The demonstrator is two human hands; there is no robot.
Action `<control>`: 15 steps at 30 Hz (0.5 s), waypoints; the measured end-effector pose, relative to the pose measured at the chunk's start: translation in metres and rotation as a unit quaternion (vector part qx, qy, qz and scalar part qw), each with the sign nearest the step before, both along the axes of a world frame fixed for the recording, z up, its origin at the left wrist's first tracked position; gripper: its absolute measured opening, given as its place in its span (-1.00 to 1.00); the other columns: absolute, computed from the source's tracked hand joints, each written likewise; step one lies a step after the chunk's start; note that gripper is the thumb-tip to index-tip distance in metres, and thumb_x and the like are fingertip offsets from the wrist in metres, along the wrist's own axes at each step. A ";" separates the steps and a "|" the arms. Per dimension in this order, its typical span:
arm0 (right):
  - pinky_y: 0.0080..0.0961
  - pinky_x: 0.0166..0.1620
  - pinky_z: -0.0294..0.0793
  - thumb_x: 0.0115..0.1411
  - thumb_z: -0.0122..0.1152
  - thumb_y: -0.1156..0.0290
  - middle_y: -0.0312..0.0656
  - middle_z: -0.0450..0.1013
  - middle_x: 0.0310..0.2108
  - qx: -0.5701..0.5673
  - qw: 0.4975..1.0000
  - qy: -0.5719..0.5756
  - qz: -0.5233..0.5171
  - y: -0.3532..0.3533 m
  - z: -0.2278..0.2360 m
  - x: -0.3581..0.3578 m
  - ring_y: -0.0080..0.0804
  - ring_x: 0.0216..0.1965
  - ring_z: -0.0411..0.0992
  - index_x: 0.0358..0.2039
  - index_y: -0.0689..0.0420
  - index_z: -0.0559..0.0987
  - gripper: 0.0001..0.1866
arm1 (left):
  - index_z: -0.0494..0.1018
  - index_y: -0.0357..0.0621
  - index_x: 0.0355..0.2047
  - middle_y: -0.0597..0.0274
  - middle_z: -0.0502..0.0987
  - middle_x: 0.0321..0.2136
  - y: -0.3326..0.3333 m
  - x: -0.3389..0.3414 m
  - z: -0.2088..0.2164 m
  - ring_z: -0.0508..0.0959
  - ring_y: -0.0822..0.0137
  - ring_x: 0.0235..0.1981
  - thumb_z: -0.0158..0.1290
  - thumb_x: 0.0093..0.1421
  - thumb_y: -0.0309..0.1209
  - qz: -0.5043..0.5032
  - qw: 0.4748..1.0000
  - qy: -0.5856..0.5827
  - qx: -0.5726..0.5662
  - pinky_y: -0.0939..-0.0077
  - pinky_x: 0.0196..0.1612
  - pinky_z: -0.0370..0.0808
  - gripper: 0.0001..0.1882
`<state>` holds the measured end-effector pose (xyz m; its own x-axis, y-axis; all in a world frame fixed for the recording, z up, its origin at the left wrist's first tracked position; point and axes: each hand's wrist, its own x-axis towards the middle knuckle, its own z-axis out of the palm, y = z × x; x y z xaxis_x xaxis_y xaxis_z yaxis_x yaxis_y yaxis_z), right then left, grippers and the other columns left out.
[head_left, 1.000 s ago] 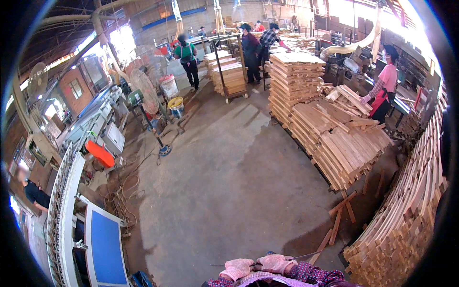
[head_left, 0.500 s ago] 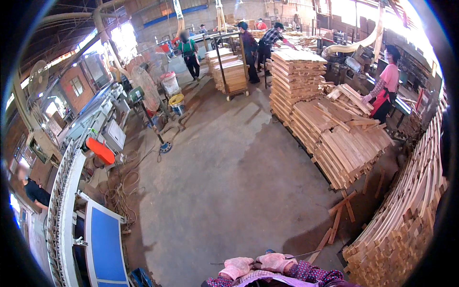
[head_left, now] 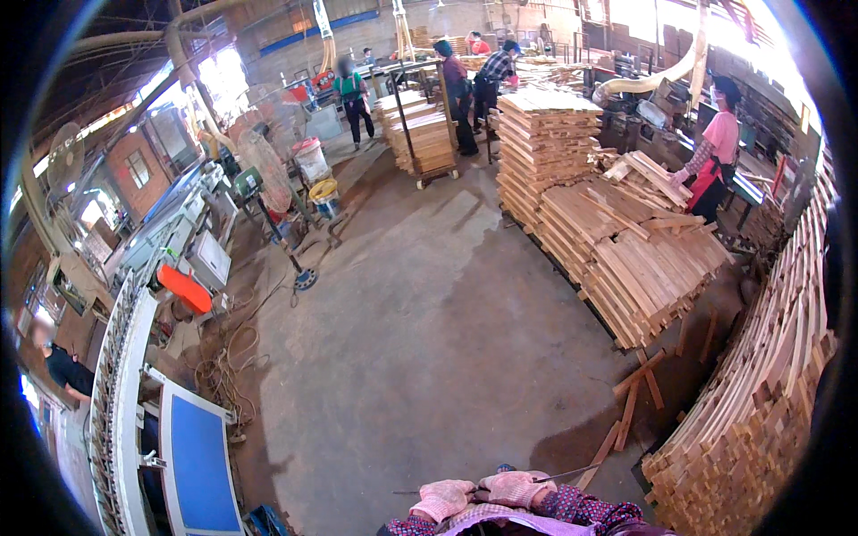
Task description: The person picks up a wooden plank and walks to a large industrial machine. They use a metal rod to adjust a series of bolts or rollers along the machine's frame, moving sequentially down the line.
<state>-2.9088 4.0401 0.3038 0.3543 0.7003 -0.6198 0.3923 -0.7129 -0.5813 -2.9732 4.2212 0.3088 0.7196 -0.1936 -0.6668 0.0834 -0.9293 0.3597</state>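
My two hands, in pink knitted gloves, are close together at the bottom edge, just in front of my chest. My left hand (head_left: 442, 498) and my right hand (head_left: 516, 487) are curled, knuckles up, around a thin dark rod (head_left: 572, 472) that sticks out past both sides. My patterned sleeves show below them. Bare concrete floor (head_left: 429, 339) lies ahead of the hands.
Stacks of wooden slats (head_left: 639, 255) and a taller pile (head_left: 541, 147) stand to the right, and a long slat wall (head_left: 769, 393) runs along the right edge. A machine line with a blue panel (head_left: 201, 456) is on the left. Several people work at the back and right.
My hands stay together low in the view. The person in green at the back has stepped slightly farther away.
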 end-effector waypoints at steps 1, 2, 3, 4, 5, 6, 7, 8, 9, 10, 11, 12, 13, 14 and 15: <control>-0.12 0.00 0.43 0.24 -0.04 -0.08 -0.02 0.54 -0.15 0.014 1.000 -0.005 0.004 -0.002 -0.004 0.000 0.00 -0.05 0.48 -0.02 0.01 0.52 -0.50 | 0.51 0.15 -0.09 0.21 0.59 -0.09 -0.001 0.001 0.003 0.54 0.04 0.00 -0.03 0.21 0.01 0.000 1.000 0.001 -0.001 0.08 -0.02 0.45 -0.63; -0.13 0.00 0.43 0.25 -0.06 -0.09 -0.02 0.54 -0.15 0.027 1.000 -0.010 0.009 -0.003 -0.008 -0.001 -0.01 -0.05 0.48 -0.02 0.01 0.53 -0.50 | 0.50 0.16 -0.09 0.21 0.59 -0.09 -0.001 0.001 0.003 0.54 0.04 0.00 -0.03 0.20 0.02 0.003 1.000 0.003 -0.001 0.08 -0.02 0.45 -0.62; -0.13 0.00 0.43 0.25 -0.06 -0.08 -0.03 0.54 -0.16 0.017 1.000 -0.010 0.005 -0.001 -0.004 -0.001 -0.01 -0.05 0.48 -0.03 0.00 0.53 -0.51 | 0.50 0.16 -0.09 0.21 0.59 -0.09 0.000 0.001 0.003 0.54 0.04 0.00 -0.02 0.20 0.02 0.007 1.000 0.006 -0.001 0.07 -0.02 0.45 -0.61; -0.14 0.00 0.44 0.25 -0.06 -0.08 -0.03 0.54 -0.16 0.008 1.000 -0.010 0.002 0.002 0.003 0.000 -0.01 -0.06 0.48 -0.03 0.00 0.54 -0.51 | 0.50 0.16 -0.08 0.21 0.59 -0.08 0.000 0.000 0.003 0.54 0.04 0.01 -0.02 0.19 0.03 0.011 1.000 0.008 -0.001 0.07 -0.02 0.45 -0.61; -0.14 0.00 0.44 0.26 -0.05 -0.08 -0.04 0.55 -0.17 -0.002 1.000 -0.010 -0.001 0.004 0.006 0.000 -0.02 -0.06 0.48 -0.04 -0.01 0.54 -0.52 | 0.50 0.16 -0.08 0.21 0.59 -0.09 0.000 -0.001 0.001 0.53 0.03 0.01 -0.01 0.19 0.04 0.010 1.000 0.008 0.000 0.07 -0.02 0.45 -0.60; -0.14 0.00 0.44 0.25 -0.05 -0.08 -0.03 0.55 -0.17 -0.004 1.000 -0.011 -0.003 0.003 0.005 0.000 -0.02 -0.06 0.48 -0.05 -0.01 0.55 -0.53 | 0.50 0.16 -0.08 0.21 0.59 -0.09 0.001 0.000 -0.002 0.53 0.03 0.01 -0.01 0.18 0.05 0.008 1.000 0.008 0.001 0.06 -0.02 0.45 -0.59; -0.15 0.00 0.44 0.25 -0.05 -0.08 -0.03 0.55 -0.17 -0.006 1.000 -0.012 -0.005 0.003 0.002 0.000 -0.02 -0.07 0.48 -0.06 -0.02 0.55 -0.53 | 0.50 0.15 -0.08 0.21 0.59 -0.09 0.001 0.000 -0.004 0.53 0.03 0.01 0.00 0.18 0.06 0.006 1.000 0.008 0.003 0.06 -0.02 0.46 -0.58; -0.15 0.00 0.44 0.25 -0.05 -0.08 -0.03 0.55 -0.18 -0.008 1.000 -0.013 -0.007 0.003 -0.001 0.000 -0.02 -0.07 0.48 -0.07 -0.02 0.56 -0.54 | 0.50 0.15 -0.08 0.20 0.59 -0.09 0.001 -0.001 -0.005 0.53 0.03 0.01 0.00 0.17 0.06 0.008 1.000 0.006 0.003 0.06 -0.02 0.46 -0.58; -0.15 0.00 0.44 0.25 -0.05 -0.08 -0.03 0.55 -0.18 0.000 1.000 -0.011 -0.008 0.002 -0.003 -0.001 -0.03 -0.07 0.48 -0.08 -0.02 0.56 -0.54 | 0.50 0.15 -0.09 0.20 0.59 -0.09 0.000 0.000 -0.004 0.53 0.03 0.01 0.01 0.16 0.07 0.010 1.000 0.003 0.002 0.06 -0.03 0.46 -0.58; -0.15 -0.01 0.44 0.25 -0.04 -0.07 -0.03 0.55 -0.18 0.008 1.000 -0.010 -0.008 0.000 -0.005 -0.001 -0.03 -0.08 0.48 -0.09 -0.02 0.56 -0.54 | 0.51 0.15 -0.09 0.20 0.59 -0.09 0.000 0.000 -0.003 0.53 0.02 0.01 0.01 0.16 0.07 0.011 1.000 0.001 0.002 0.06 -0.03 0.46 -0.57; -0.15 -0.01 0.44 0.25 -0.04 -0.07 -0.03 0.55 -0.18 0.016 1.000 -0.008 -0.009 -0.001 -0.006 -0.001 -0.03 -0.08 0.48 -0.10 -0.02 0.56 -0.55 | 0.51 0.16 -0.09 0.20 0.59 -0.09 0.000 -0.001 -0.005 0.53 0.02 0.01 0.01 0.16 0.06 0.009 1.000 -0.003 0.000 0.06 -0.03 0.46 -0.58; -0.15 -0.01 0.45 0.25 -0.04 -0.07 -0.03 0.55 -0.18 0.012 1.000 -0.011 -0.008 0.000 -0.003 -0.001 -0.04 -0.09 0.49 -0.10 -0.02 0.56 -0.55 | 0.51 0.16 -0.09 0.20 0.59 -0.09 0.001 -0.002 -0.008 0.54 0.02 0.01 0.02 0.16 0.06 0.008 1.000 -0.006 -0.001 0.06 -0.03 0.46 -0.58; -0.15 -0.02 0.45 0.25 -0.04 -0.07 -0.03 0.55 -0.18 0.008 1.000 -0.013 -0.006 0.001 0.002 -0.001 -0.04 -0.09 0.49 -0.11 -0.02 0.56 -0.56 | 0.51 0.17 -0.09 0.20 0.59 -0.09 0.001 -0.002 -0.009 0.54 0.02 0.01 0.02 0.16 0.05 0.006 1.000 -0.010 -0.003 0.06 -0.03 0.46 -0.59; -0.15 -0.02 0.45 0.25 -0.04 -0.06 -0.04 0.55 -0.19 0.003 1.000 -0.016 -0.005 0.001 0.004 0.000 -0.05 -0.10 0.49 -0.11 -0.02 0.56 -0.56 | 0.51 0.17 -0.08 0.19 0.59 -0.09 0.001 -0.003 -0.010 0.54 0.02 0.01 0.02 0.17 0.04 0.011 1.000 -0.009 -0.003 0.06 -0.02 0.46 -0.60; -0.15 -0.03 0.45 0.25 -0.03 -0.06 -0.04 0.55 -0.19 0.009 1.000 -0.015 -0.006 0.000 0.002 -0.001 -0.04 -0.10 0.49 -0.12 -0.02 0.56 -0.56 | 0.51 0.17 -0.08 0.19 0.59 -0.09 0.001 -0.002 -0.009 0.54 0.02 0.01 0.02 0.17 0.03 0.013 1.000 -0.008 -0.005 0.07 -0.02 0.46 -0.60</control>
<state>-2.9094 4.0403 0.3057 0.3805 0.7069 -0.5962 0.4007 -0.7071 -0.5826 -2.9757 4.2218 0.3000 0.7349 -0.1803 -0.6538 0.1022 -0.9236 0.3695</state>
